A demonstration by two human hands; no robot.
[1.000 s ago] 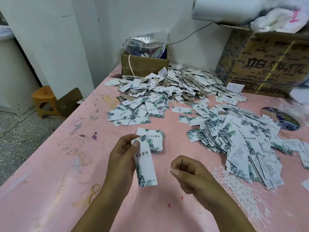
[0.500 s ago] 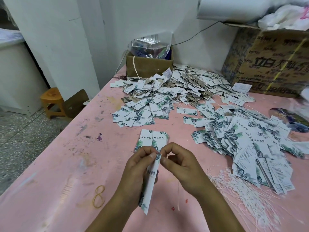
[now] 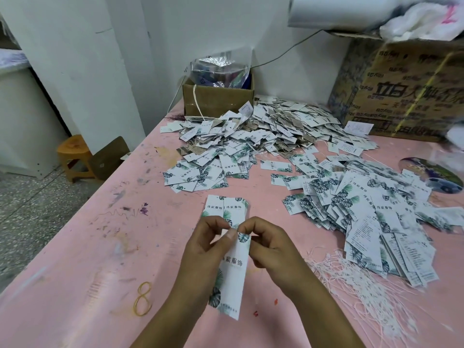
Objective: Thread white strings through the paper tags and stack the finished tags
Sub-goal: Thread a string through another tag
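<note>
The left hand (image 3: 208, 249) and right hand (image 3: 273, 252) together, pinching one paper tag (image 3: 232, 275).
Curled fingers of both meet at its top edge; the tag hangs between the wrists over the pink table (image 3: 75, 272), white strings (image 3: 364, 285) heaped just right.

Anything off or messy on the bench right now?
No damage visible. White strings lie in a tangled heap at right, a yellow rubber band lies twisted on the stained pink table, and tags sprawl in loose heaps, not stacks.

White walls (image 3: 200, 33) back a pink table (image 3: 75, 259); an orange stool (image 3: 74, 154) stands on speckled floor (image 3: 30, 204).
</note>
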